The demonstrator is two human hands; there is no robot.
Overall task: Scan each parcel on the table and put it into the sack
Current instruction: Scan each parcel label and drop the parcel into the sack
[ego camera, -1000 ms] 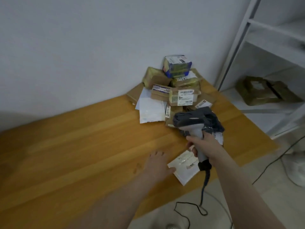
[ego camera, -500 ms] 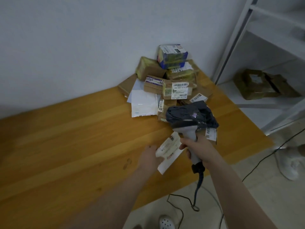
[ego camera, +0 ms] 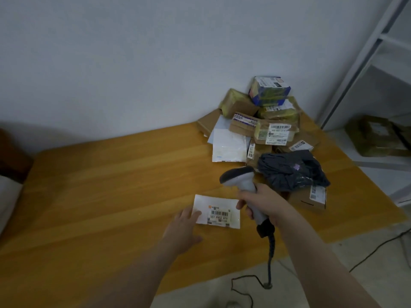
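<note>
A flat white parcel (ego camera: 216,211) lies on the wooden table (ego camera: 100,185), its barcode label facing up. My left hand (ego camera: 183,227) rests on the table with straight fingers touching the parcel's left edge. My right hand (ego camera: 265,203) grips the handle of a grey barcode scanner (ego camera: 241,181), whose head hangs over the table just above and right of the parcel. A pile of parcels (ego camera: 264,127), brown boxes and white mailers, sits at the table's far right corner. No sack is in view.
A dark plastic mailer (ego camera: 293,170) and a small brown box (ego camera: 311,197) lie right of the scanner. The scanner's cable (ego camera: 270,258) drops over the table's front edge to the floor. White shelving (ego camera: 378,74) with brown packages (ego camera: 375,136) stands at the right.
My left hand lifted the white parcel, turned it over and laid it flat with the label up. The scanner moved off the dark mailer to above the parcel.
</note>
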